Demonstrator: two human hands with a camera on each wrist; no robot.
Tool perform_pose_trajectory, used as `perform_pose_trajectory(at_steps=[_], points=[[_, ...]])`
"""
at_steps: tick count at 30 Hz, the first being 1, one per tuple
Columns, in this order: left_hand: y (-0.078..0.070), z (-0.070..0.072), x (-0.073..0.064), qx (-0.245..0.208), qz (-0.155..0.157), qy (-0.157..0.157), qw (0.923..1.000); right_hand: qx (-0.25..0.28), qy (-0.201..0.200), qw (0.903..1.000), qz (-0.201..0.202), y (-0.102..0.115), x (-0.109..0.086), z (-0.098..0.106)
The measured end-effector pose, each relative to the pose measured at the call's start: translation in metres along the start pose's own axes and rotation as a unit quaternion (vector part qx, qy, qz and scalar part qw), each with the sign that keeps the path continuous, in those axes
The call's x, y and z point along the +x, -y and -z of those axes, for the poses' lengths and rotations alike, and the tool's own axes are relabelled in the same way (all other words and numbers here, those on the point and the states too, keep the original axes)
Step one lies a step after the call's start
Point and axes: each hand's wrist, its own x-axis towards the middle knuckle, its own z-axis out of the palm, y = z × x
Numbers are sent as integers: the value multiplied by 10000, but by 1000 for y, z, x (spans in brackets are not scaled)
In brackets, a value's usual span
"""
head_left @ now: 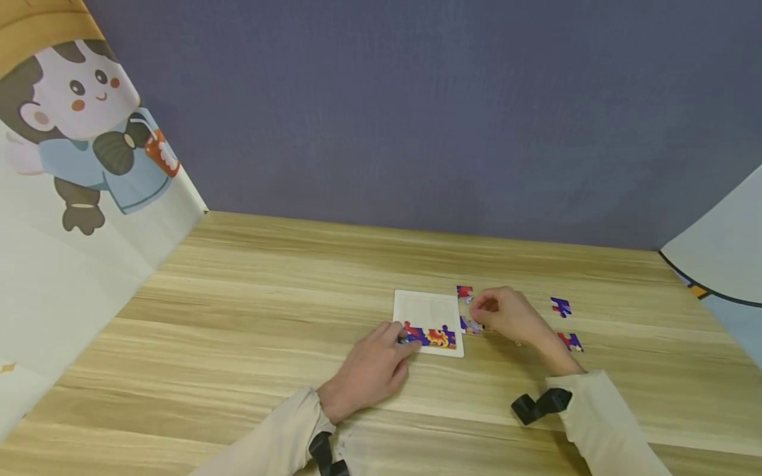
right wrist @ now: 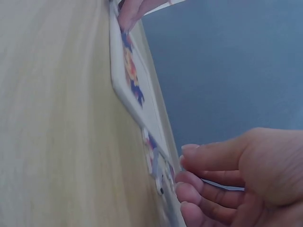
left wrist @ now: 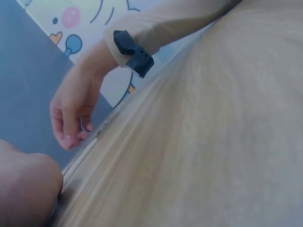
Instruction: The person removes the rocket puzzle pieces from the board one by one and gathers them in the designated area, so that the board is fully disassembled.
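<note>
A white puzzle tray (head_left: 424,305) lies on the wooden table, with a joined strip of purple, red and yellow jigsaw pieces (head_left: 439,337) along its near side. My left hand (head_left: 370,367) rests at the tray's near left corner, its fingertips on the left end of that strip. Right of the tray, my right hand (head_left: 505,313) hovers with bent fingers close over loose jigsaw pieces (head_left: 472,326). Its thumb (right wrist: 215,155) and fingers come near each other in the right wrist view, and nothing shows between them. Another red and purple piece (head_left: 464,291) lies by the tray's far right corner.
Two more jigsaw pieces lie farther right, a purple one (head_left: 561,306) and a red and purple one (head_left: 571,342) close to the right forearm. A dark blue partition (head_left: 417,132) stands behind the table (head_left: 268,297). A cartoon-printed panel (head_left: 119,178) borders the left side.
</note>
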Motion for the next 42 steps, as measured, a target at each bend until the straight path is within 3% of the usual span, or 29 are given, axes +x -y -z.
perform_pose_trajectory(at_steps=[10,24,31,42], points=[[-2,0,0,-30,14,10,10000,248,161,9991,307,10,-2,-7],[-3,-1,1,-28,-3,15,10000,107,395,9975,569,24,-6,-23],[-2,-1,1,-37,-8,-73,10000,165,672,9973,239,31,-7,-26],[0,-1,1,-184,47,-198,9996,125,535,9984,109,32,-4,-31]])
